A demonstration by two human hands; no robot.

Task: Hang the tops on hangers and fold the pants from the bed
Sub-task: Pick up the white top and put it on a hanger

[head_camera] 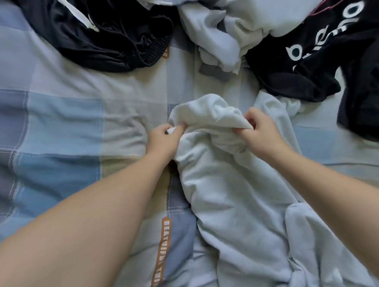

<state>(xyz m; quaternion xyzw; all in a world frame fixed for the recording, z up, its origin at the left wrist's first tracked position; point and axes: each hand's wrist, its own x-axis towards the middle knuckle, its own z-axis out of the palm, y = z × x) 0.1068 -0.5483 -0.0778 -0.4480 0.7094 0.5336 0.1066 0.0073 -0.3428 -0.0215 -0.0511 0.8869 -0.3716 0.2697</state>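
By my reading the task is at an early stage: nothing in view is folded or hung, and no hanger shows anywhere. At the far left, a black garment (106, 34) with an elastic waistband and a white drawstring (74, 10), probably pants, lies crumpled on the checked bed sheet (52, 117).

Near the middle, the left hand (165, 139) pinches an edge of the pale garment (236, 201) between curled fingers and thumb. This garment is the piece being worked on. It runs from the middle of the bed down to the near right corner, bunched and creased, with its far end lifted into a hump between the two hands. I cannot tell whether it is a top or pants. Beyond it, at the far middle, a heap of pale blue and grey clothes (224, 30) sits unsorted.

The right hand (260, 130) clamps a fold of the same pale garment just right of the hump, fingers closed on the cloth. At the far right lies a black garment with white lettering (345, 53), likely a top, also rumpled.

So at least four pieces remain to be done, counting the one in hand.

As for containers, no basket, box, drawer or bag is in view. Every garment lies directly on the sheet.
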